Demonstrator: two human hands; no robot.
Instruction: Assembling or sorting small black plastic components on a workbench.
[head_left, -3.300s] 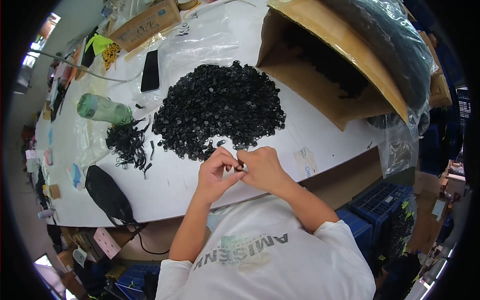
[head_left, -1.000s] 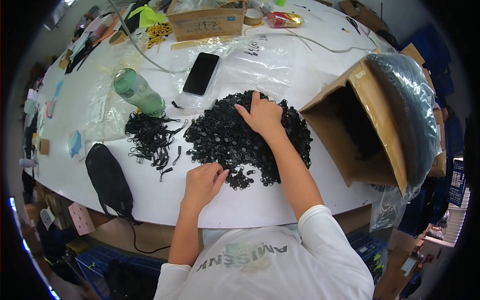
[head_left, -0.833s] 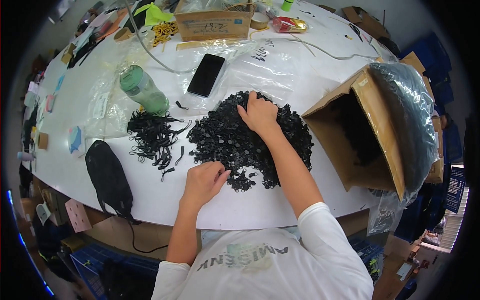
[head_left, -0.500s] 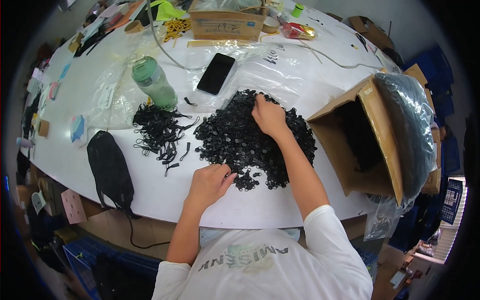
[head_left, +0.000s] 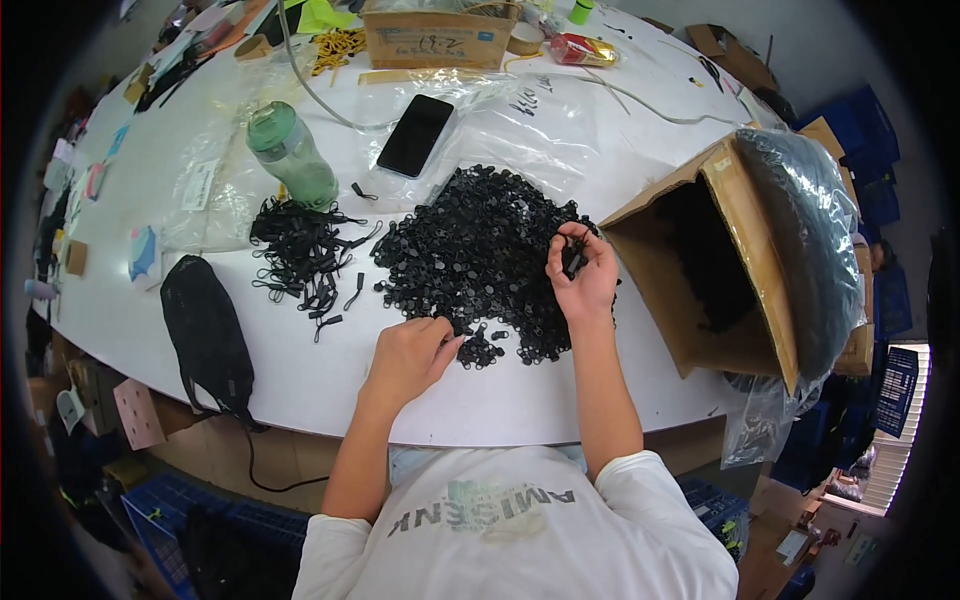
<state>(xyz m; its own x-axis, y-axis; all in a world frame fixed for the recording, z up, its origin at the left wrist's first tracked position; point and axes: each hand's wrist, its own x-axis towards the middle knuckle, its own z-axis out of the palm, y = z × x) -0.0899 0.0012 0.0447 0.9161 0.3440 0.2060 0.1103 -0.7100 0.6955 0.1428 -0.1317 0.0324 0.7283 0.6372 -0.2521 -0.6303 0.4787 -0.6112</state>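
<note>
A broad pile of small black pieces with ring ends [head_left: 470, 250] lies on the white table. At its right edge my right hand [head_left: 585, 278] is turned palm up, its fingers curled round a few of the small black pieces. By the pile's near left edge rests my left hand [head_left: 408, 355], back upward, fingers bent in and thumb against them; whatever they hold is hidden. A few black pieces [head_left: 480, 350] lie just right of the left thumb. To the left is a smaller heap of black looped cord pulls [head_left: 305, 255].
An open cardboard box [head_left: 650, 290] lies tipped at the right, dark inside, a plastic bag over it. A green bottle [head_left: 292, 160] and a phone [head_left: 416, 136] stand and lie beyond the heaps. A black pouch [head_left: 208, 325] lies left; another carton [head_left: 435, 40] is at the back.
My right hand has left the far part of the pile, come nearer and rightward, and turned palm up with small black pieces in it. My left hand stays at the near edge.
</note>
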